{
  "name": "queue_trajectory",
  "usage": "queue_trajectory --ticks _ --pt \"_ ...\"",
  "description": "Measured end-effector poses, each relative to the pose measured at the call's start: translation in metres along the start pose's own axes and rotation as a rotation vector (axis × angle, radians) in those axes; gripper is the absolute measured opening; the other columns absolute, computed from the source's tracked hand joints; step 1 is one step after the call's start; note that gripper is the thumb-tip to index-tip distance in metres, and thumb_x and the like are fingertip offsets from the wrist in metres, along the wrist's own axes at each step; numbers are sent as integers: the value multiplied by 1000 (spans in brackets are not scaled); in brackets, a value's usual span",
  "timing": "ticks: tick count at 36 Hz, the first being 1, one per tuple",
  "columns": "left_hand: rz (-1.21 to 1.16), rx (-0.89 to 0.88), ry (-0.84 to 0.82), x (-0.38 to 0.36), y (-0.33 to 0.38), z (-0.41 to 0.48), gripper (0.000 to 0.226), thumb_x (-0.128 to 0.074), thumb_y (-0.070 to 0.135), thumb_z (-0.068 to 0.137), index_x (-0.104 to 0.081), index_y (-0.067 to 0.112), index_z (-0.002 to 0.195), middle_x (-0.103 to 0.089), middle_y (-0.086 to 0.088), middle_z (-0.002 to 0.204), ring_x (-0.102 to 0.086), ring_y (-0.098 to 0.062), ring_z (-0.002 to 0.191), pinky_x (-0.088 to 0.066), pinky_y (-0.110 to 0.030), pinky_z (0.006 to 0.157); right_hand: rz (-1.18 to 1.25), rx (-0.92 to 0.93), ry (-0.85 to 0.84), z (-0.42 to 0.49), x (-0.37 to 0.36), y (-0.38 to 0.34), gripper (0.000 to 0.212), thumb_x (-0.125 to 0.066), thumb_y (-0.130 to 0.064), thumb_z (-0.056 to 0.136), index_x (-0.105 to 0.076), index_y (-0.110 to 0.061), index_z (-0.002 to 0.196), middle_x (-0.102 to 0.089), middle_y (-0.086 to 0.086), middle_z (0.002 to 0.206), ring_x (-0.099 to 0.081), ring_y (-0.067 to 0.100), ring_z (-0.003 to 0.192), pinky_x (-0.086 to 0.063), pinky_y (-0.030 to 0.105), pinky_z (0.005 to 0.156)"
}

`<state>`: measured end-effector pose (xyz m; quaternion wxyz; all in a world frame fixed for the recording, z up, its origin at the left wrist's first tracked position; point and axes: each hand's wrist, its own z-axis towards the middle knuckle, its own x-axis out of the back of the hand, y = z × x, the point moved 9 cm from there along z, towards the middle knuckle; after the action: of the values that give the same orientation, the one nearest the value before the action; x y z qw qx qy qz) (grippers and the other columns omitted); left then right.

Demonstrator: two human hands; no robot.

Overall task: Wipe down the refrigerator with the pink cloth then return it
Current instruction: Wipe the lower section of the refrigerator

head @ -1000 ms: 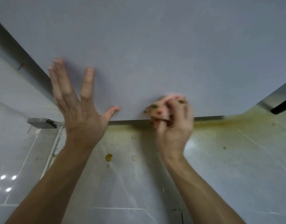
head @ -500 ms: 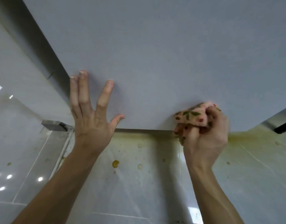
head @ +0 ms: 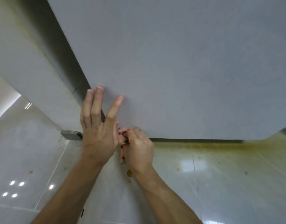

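Note:
The grey refrigerator door [head: 179, 65] fills the upper part of the head view, seen from close and low. My left hand [head: 98, 128] lies flat against its lower left corner with straight, spread fingers. Right beside it my right hand [head: 138, 149] grips the bunched pink cloth [head: 122, 135] with a red and green print. The cloth is pressed against the door's bottom edge and is mostly hidden by both hands.
Glossy pale floor tiles [head: 219, 183] below the door carry a yellow-brown stain band [head: 219, 147] along the fridge base and small spots [head: 129, 173]. A grey metal foot [head: 71, 135] sticks out at the lower left. A pale wall or cabinet side [head: 26, 70] stands left.
My right hand slid the cloth left along the door's bottom edge until it met my left hand. The view shifted right, so the left hand now sits at the door's left corner.

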<state>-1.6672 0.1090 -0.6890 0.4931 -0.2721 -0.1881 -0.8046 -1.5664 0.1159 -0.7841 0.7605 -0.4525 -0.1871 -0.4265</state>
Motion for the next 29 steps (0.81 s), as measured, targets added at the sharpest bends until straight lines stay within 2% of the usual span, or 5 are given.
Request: queue_trajectory --ticks 5,14,19,26,29 --pt "-17 17 -15 2 -4 0 83 -76 5 90 -32 16 159 -15 -24 167 -7 -36 161 -16 -52 129 50 -1 46 -4 28 10 25 -82 -9 65 -68 -16 84 -68 -2 85 -66 19 75 -48 30 54" --pt "-64 25 43 11 12 15 85 -83 9 84 -36 12 154 -18 -26 163 -16 -49 155 -20 -58 127 9 -144 539 9 196 77 22 -63 2 81 -67 -1 102 -65 13 98 -58 26 92 -46 27 83" --pt "-50 83 41 9 18 19 87 -81 9 81 -36 15 154 -15 -20 165 -11 -46 156 -21 -67 123 70 -270 699 18 229 82 24 -61 1 89 -67 5 112 -64 16 101 -54 18 95 -33 3 89" --pt "-144 49 71 17 30 35 78 -67 -2 85 -35 5 155 -18 -30 165 -12 -48 157 -18 -63 127 229 43 480 45 167 -6 7 -75 -6 90 -75 -10 95 -74 2 104 -70 21 95 -54 25 85" --pt "-202 66 88 23 29 42 72 -50 -9 83 -39 1 153 -21 -31 165 -13 -49 157 -15 -57 129 153 192 340 57 135 -48 8 -68 -7 87 -71 -13 83 -70 0 91 -62 19 83 -51 28 66"
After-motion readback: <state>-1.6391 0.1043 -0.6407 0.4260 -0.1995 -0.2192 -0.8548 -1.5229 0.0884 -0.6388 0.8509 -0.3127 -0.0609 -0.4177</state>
